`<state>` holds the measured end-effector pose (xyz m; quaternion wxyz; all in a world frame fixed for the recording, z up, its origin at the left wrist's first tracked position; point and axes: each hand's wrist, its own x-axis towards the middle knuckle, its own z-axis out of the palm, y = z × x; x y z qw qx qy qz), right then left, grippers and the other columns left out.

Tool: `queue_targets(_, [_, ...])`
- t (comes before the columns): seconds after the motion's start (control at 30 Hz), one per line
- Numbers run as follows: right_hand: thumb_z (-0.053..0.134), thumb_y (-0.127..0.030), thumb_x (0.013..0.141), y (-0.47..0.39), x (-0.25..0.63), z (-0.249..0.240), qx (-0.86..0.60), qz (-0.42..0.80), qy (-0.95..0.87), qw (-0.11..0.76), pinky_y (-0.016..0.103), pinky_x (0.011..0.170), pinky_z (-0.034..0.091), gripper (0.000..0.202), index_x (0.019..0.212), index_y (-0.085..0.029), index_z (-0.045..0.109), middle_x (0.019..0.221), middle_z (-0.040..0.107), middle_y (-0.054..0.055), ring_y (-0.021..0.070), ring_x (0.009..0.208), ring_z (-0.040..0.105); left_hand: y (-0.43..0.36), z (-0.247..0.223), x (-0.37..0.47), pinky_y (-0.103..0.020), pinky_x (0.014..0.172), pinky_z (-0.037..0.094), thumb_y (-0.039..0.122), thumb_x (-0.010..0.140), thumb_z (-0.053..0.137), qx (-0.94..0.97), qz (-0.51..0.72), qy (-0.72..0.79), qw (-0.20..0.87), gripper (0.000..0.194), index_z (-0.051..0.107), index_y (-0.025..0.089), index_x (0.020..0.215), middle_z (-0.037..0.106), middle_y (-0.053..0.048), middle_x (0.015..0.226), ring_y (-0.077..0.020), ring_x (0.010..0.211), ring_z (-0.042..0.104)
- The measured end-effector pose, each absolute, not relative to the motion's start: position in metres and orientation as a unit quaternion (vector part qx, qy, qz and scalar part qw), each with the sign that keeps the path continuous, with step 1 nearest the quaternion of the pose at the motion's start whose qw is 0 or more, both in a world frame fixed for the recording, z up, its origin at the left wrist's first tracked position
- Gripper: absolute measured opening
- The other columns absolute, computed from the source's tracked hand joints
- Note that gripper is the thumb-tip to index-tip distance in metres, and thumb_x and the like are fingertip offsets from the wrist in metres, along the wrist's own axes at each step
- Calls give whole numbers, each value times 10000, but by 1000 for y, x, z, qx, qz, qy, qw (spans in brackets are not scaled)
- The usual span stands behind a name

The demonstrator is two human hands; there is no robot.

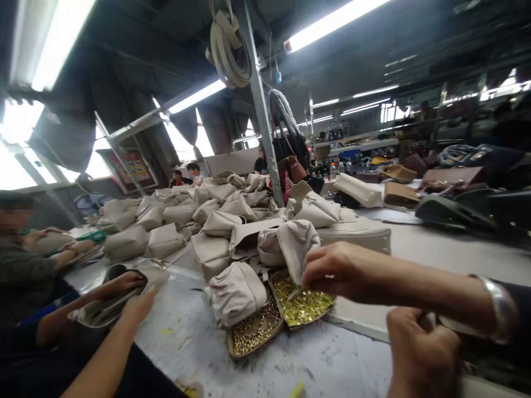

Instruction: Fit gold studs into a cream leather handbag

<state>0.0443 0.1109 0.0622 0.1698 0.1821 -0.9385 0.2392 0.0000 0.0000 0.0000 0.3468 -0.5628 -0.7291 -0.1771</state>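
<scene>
While my left hand (pixel 332 271) pinches a flap of the beige bag piece (pixel 295 246) over the tray of gold hardware (pixel 302 304) on the counter (pixel 315 359), right hand (pixel 418 354) sits clenched w/ contents I can't tell; fabric looks soft, light, floppy, so grip at the edge.

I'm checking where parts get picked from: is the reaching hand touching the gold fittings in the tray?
Cannot tell. In the head view the hand hovers over the tray of gold fittings, fingertips close, but blur hides any contact.
</scene>
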Motion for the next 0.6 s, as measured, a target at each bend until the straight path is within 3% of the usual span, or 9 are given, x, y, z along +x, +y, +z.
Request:
queue_targets(0.03, [588,-182,987,125,61,68,146,275,-929,198,216,713,522,208,914,-220,779,900,731,2,114,758,671,24,-18,25,-199,776,595,4,838,667,-591,-249,-721,263,249,800,214,836,813,1,832,-136,777,772])
queue_targets(0.1, [654,-287,961,153,95,71,66,356,-901,240,233,714,554,161,919,-229,798,897,751,8,136,777,699,59,-55,60,-186,671,577,-24,785,611,-586,-462,-666,4,295,800,158,920,808,-20,786,-135,692,744])
queue_targets(0.17, [744,-373,888,177,127,65,-9,442,-856,269,249,685,569,169,937,-221,799,854,753,7,147,748,700,75,-83,74,-233,694,588,33,722,627,-442,-672,-503,-317,314,780,109,986,810,-62,858,-159,716,733])
queue_targets(0.23, [817,-401,809,192,155,54,-71,510,-807,288,251,664,565,260,967,-198,777,801,733,-2,140,710,679,79,-98,73,-254,704,576,139,669,749,-331,-728,-382,-463,220,768,128,888,787,-49,803,-164,698,707])
queue_targets(0.37, [878,-380,739,193,196,34,-156,576,-762,252,249,679,545,301,850,-139,736,757,718,19,128,687,643,77,-99,62,-262,635,549,254,577,908,-286,-726,-312,-543,270,710,148,728,718,-19,661,-154,593,659])
queue_targets(0.6, [761,-395,874,167,222,16,-166,529,-805,209,281,791,546,233,878,-162,775,842,757,36,173,802,691,84,-105,75,-239,533,474,394,557,934,-287,-728,-314,-538,432,562,174,574,564,30,506,-141,519,590])
